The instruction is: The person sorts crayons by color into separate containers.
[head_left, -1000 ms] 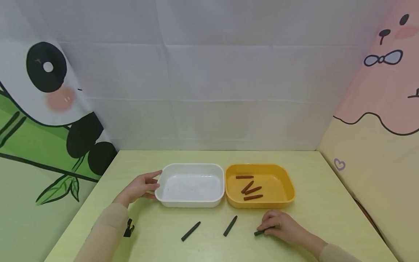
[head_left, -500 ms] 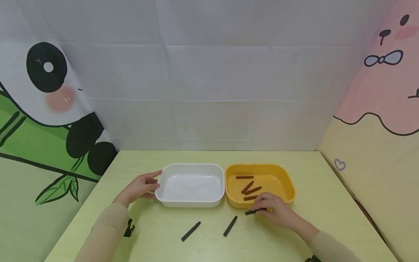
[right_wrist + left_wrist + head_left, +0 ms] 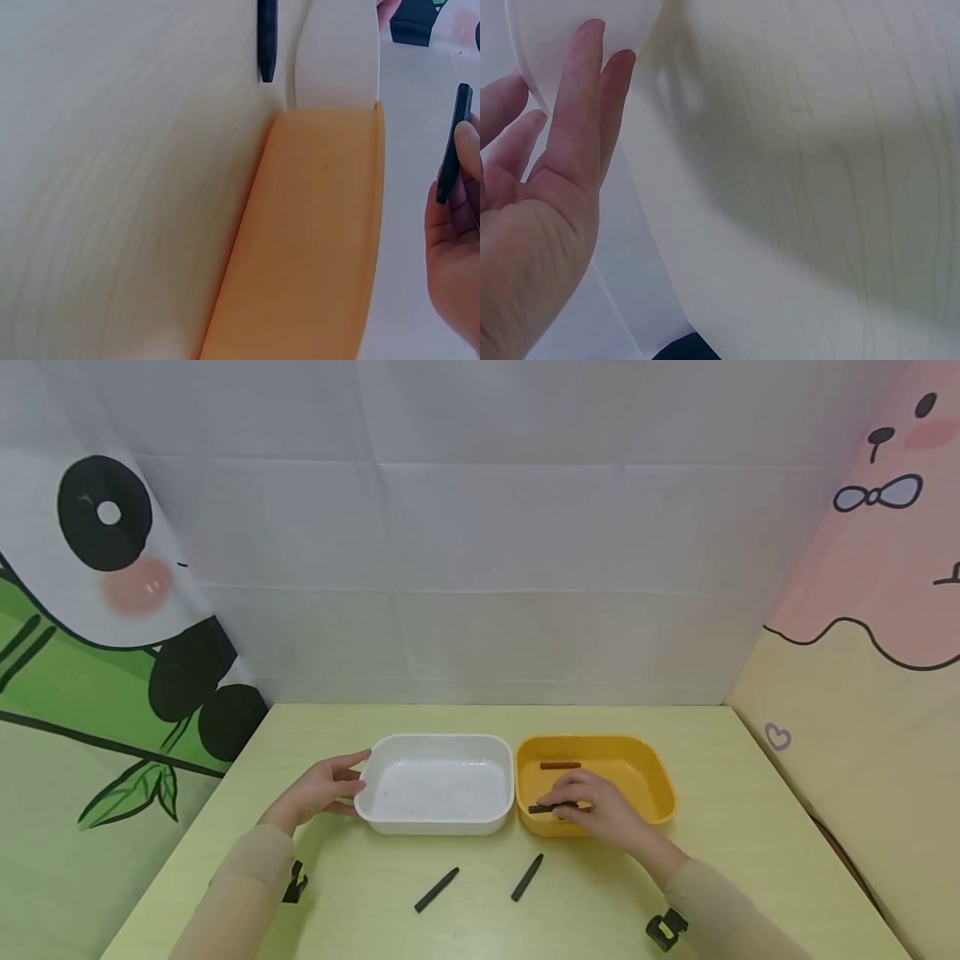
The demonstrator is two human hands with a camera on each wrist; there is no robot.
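Note:
In the head view my left hand [image 3: 318, 789] rests with extended fingers against the left end of the white tray [image 3: 435, 827]. The left wrist view has the fingers [image 3: 577, 105] lying along the tray's side. My right hand [image 3: 603, 814] pinches a black crayon [image 3: 542, 809] between thumb and fingers, above the front left part of the yellow tray [image 3: 645, 785]. The right wrist view shows this black crayon [image 3: 454, 146] above rim height, apart from the tray. A brown crayon [image 3: 560, 765] lies at the back of the yellow tray; my right hand hides the other brown crayons.
Two more black crayons lie on the table, one left crayon [image 3: 437, 890] and one right crayon [image 3: 527, 877], in front of the trays. Both trays stand side by side. Printed cloth walls [image 3: 480, 635] border the table at the back and sides.
My right hand has lifted the black crayon from the table and carried it up and left, over the yellow tray. The left hand and both trays stay where they were.

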